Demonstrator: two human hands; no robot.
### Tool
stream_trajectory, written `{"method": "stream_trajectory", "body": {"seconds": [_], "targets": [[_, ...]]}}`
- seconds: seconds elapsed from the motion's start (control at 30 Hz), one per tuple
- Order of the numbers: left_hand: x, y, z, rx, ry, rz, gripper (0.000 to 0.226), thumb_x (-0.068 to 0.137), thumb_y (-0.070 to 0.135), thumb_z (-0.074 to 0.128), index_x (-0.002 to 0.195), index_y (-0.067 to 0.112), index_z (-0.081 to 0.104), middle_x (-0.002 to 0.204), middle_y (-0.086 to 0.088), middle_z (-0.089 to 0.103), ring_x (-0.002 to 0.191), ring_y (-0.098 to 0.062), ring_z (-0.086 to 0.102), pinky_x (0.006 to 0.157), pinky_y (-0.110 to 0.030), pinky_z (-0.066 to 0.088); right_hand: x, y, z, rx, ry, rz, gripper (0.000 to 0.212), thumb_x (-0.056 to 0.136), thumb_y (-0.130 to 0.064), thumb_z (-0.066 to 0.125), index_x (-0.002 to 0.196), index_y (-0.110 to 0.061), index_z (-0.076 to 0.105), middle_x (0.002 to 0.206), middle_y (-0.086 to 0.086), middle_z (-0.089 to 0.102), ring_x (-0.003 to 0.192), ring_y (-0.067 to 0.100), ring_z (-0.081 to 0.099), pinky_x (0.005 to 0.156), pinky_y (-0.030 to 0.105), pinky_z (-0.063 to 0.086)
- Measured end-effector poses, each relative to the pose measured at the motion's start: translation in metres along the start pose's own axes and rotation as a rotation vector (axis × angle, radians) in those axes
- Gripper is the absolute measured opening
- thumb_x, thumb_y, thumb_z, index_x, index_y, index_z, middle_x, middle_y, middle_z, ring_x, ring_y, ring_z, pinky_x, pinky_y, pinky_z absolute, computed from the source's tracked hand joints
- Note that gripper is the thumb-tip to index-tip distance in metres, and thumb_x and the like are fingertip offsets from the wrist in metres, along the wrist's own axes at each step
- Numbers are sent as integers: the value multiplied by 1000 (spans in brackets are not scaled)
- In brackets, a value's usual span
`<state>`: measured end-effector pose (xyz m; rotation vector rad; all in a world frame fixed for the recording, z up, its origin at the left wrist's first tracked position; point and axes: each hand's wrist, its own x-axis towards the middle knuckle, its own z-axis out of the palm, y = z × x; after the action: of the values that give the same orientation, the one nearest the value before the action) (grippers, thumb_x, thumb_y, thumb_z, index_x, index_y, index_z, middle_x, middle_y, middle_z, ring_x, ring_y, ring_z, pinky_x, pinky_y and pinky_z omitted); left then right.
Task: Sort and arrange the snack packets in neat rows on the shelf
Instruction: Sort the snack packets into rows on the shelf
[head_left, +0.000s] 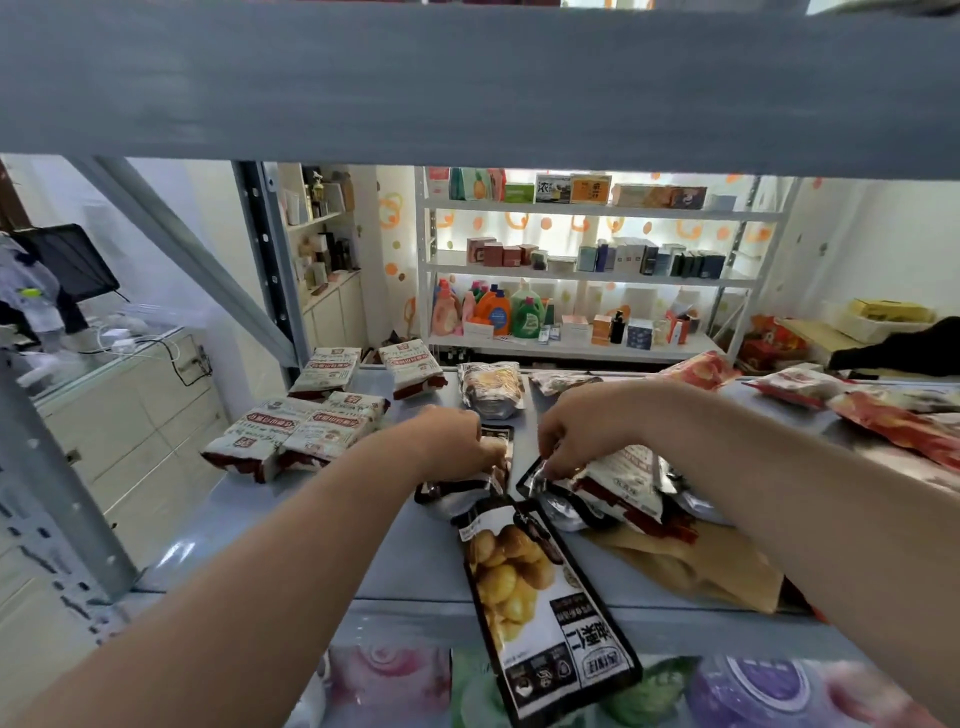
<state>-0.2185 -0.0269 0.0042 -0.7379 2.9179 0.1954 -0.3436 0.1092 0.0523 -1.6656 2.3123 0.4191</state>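
On the grey shelf (291, 525), my left hand (457, 441) grips a black-edged snack packet (462, 493) in the middle. My right hand (582, 431) pinches the top corner of another black-and-silver packet (613, 488) lying on a loose pile. A long black packet printed with yellow chestnuts (535, 597) lies in front of both hands and hangs over the shelf's front edge. Several white-and-brown packets (296, 431) sit in two rows at the left. A silver chestnut packet (491, 389) lies at the back centre.
Red packets (898, 421) lie at the right back of the shelf. A brown paper bag (696, 566) lies under the pile. The grey shelf board above (467, 88) hangs low overhead, with a metal upright (67, 499) at the left. Colourful packs (727, 691) fill the level below.
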Motion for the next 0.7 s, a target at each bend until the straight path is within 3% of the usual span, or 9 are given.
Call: {"method": "stream_trajectory", "body": {"seconds": [0.1, 0.2, 0.27, 0.37, 0.5, 0.7], "targets": [[6, 5, 4, 6, 50, 35, 53, 98, 53, 38, 118, 10, 61, 119, -15, 60, 107, -30, 53, 86, -36, 44, -9, 10, 8, 57, 91, 5, 33, 87, -38, 64, 119, -31, 64, 111, -8, 56, 95, 10, 52, 78, 29, 42], [11, 6, 10, 11, 153, 119, 58, 93, 51, 45, 141, 19, 46, 147, -11, 41, 134, -32, 32, 110, -44, 33, -16, 21, 11, 97, 271, 46, 46, 84, -39, 65, 128, -38, 56, 127, -6, 43, 117, 15, 43, 92, 32, 42], [14, 12, 9, -41, 199, 202, 65, 92, 52, 50, 151, 32, 32, 160, -1, 22, 146, -29, 13, 117, -47, 20, -14, 26, 10, 103, 203, 117, 56, 86, -47, 58, 141, -39, 47, 142, -3, 37, 129, 20, 38, 102, 36, 38], [26, 20, 11, 43, 162, 225, 76, 87, 71, 43, 153, 45, 18, 166, 3, 2, 151, -30, -5, 118, -53, 4, -13, 27, 8, 52, 56, 177, 57, 91, -55, 45, 145, -35, 45, 152, 2, 33, 135, 23, 35, 108, 42, 35], [41, 19, 18, 1, -90, 104, 95, 68, 95, 32, 151, 53, 14, 166, 4, -7, 150, -37, -9, 117, -64, 6, -22, 35, 10, 73, 18, 194, 52, 94, -48, 44, 144, -32, 47, 147, 2, 44, 130, 23, 42, 106, 41, 38], [46, 17, 20, -4, -99, 101, 100, 64, 97, 32, 151, 49, 24, 166, 6, -5, 149, -37, -12, 117, -65, 7, -33, 62, 20, 172, 11, 262, 43, 89, -47, 46, 118, -25, 68, 115, -2, 61, 103, 17, 57, 93, 35, 46]]}}
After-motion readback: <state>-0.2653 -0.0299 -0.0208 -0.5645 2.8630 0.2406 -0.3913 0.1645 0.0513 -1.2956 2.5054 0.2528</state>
